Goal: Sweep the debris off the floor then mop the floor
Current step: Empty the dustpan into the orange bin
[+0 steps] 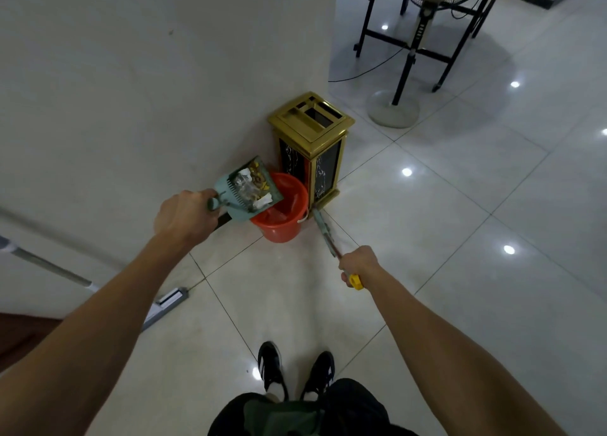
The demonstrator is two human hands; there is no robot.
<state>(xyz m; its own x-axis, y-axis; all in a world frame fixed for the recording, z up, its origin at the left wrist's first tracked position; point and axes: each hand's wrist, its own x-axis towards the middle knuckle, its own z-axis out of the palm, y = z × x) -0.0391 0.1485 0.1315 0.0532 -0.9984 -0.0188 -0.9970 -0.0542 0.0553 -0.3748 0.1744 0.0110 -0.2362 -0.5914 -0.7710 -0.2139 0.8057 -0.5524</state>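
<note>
A: Where is the debris sitting?

B: In the teal plastic dustpan with a toothed comb edge (248, 188), held at the centre of the frame, tilted over the rim of the round orange plastic bucket (282, 217). The load looks like white paper scraps, clear wrapper and some brown bits (253, 182). It seems light and loose, so it will likely slide out all at once when the pan tips further.

A: And the hands?

B: The left hand (185, 215) is curled round the dustpan's short handle. The right hand (358, 264) is closed on a thin stick with a yellow end cap (330, 243), probably the broom; its lower end touches the floor just beside the bucket and the gold-framed square waste bin with dark panels (312, 146).

A: How should the pan be handled?

B: It is stiff, light plastic; the handle is the right place to hold it. I would judge a slow tilt safest, since the paper could flutter past the bucket onto the glossy white floor tiles (427, 238), which look slippery.

A: The mop?

B: A flat mop with a grey metal pole (164, 304) leans at the lower left, its head on the floor by the white wall (131, 90). Untouched.
</note>
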